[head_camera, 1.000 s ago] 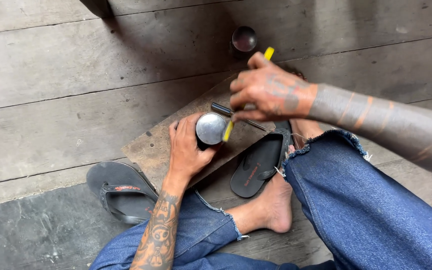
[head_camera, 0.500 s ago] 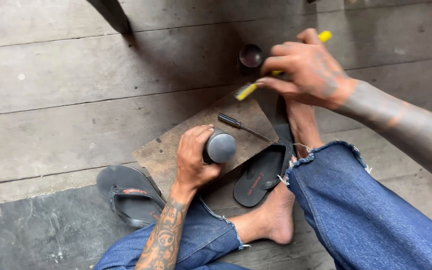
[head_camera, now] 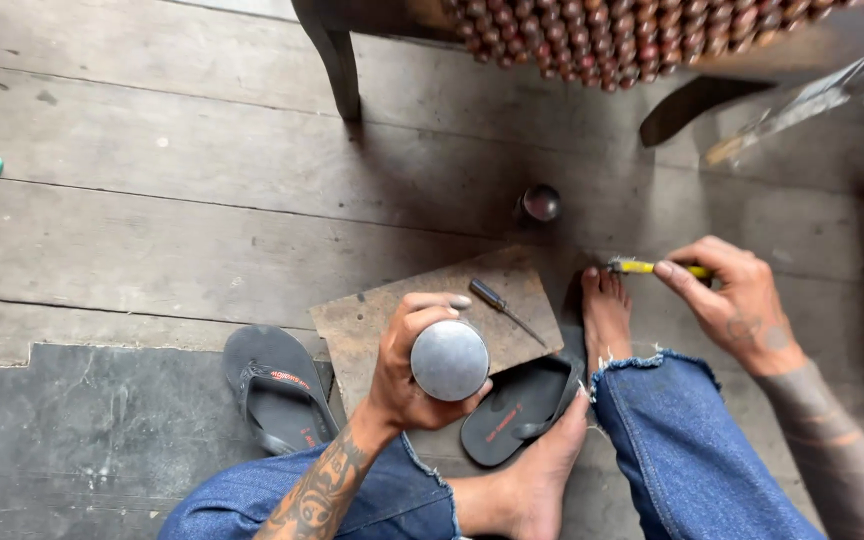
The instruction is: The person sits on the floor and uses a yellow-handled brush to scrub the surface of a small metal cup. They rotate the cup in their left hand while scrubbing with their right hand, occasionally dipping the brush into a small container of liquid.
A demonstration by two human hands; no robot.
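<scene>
Two hands busy: our left hand (head_camera: pixel 404 372) w/ grip clamped on round grey metal cylinder (head_camera: pixel 449 360) over brown board (head_camera: pixel 372 320); right hand (head_camera: pixel 737 300) pinches yellow-handled tool (head_camera: pixel 647 267) off by foot, no visible marks on metal yet

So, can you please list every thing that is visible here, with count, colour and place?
metal cylinder: 1, grey, in left hand
yellow tool: 1, yellow handle, in right hand
board: 1, brown, on floor under left hand
small tool: 1, dark, lying on board
sandals: 2, black, either side of board
round pot: 1, dark, on floor beyond board
chair leg: 1, dark wood, top
floor: grey wooden planks
jeans: blue, frayed
bare feet: 2, near sandal
left hand: 1
right hand: 1
</scene>
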